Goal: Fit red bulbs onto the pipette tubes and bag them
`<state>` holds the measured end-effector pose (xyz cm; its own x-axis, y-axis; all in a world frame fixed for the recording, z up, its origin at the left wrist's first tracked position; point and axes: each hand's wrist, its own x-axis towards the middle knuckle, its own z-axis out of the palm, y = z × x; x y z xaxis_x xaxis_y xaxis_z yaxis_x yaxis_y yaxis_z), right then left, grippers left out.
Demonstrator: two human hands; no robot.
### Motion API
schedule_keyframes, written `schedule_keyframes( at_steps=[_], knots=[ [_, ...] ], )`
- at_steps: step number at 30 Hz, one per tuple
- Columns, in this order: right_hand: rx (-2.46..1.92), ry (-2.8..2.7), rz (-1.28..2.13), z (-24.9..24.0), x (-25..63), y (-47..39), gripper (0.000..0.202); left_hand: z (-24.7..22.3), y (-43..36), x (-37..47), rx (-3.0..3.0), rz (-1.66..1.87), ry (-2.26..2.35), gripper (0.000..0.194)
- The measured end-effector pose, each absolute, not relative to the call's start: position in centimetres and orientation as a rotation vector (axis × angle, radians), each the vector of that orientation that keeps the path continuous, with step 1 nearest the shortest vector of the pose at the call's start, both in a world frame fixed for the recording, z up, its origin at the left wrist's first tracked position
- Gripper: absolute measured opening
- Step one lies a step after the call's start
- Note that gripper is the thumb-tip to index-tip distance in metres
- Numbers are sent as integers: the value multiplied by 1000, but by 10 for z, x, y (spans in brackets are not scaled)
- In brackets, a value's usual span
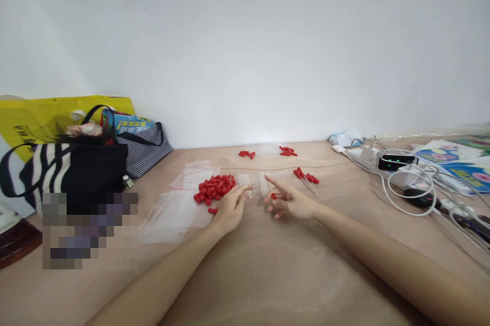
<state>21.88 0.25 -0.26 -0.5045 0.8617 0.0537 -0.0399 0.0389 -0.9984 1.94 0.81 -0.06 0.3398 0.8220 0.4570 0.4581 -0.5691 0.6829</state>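
Note:
My left hand is closed, its fingertips pressed together at the near edge of a row of thin clear tubes. Whatever lies between those fingers is too small to make out. Across a small gap, my right hand points its index finger over the tubes, and its other fingers curl around a small red rubber bulb. A heap of red bulbs lies just left of my left hand. Beyond my right hand, several clear tubes with red bulbs on their ends rest on the table.
Clear plastic bags lie flat at the left. Further back are more tubes with small red bulb groups. A black bag and striped bag stand left. A power strip, white cables and printed papers occupy the right.

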Motion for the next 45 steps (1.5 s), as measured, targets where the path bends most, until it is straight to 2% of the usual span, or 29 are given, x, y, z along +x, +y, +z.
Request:
schedule_keyframes(
  at_steps=[2, 7, 10, 18, 23, 27, 33, 36, 45],
  knots=[
    [-798, -1554, 1493, -11, 217, 3, 66, 1, 2, 21, 2349, 1018, 1061, 27],
    [-845, -1556, 1272, -28, 209, 2, 33, 3, -6, 25, 2459, 944, 1069, 26],
    [-885, -1663, 1156, -31, 209, 0, 23, 1, -4, 25, 2465, 926, 1066, 25],
    [-812, -1727, 1073, -32, 211, 0, 21, -1, -3, 24, 2509, 897, 1022, 25],
    [-854, -1629, 1000, -29, 211, -2, 31, -1, -1, 24, 2519, 907, 1035, 26],
    [-871, -1720, 887, -25, 212, -2, 18, 0, -1, 23, 2533, 906, 1026, 26],
    [-857, -1674, 1068, -26, 212, -2, 23, -2, 0, 22, 2554, 939, 958, 25],
    [-820, -1684, 1053, -25, 211, -3, 23, -4, 1, 23, 2572, 951, 914, 26],
    [-750, -1901, 670, -21, 214, -6, 18, -2, -1, 20, 2685, 888, 869, 28]
  ],
)
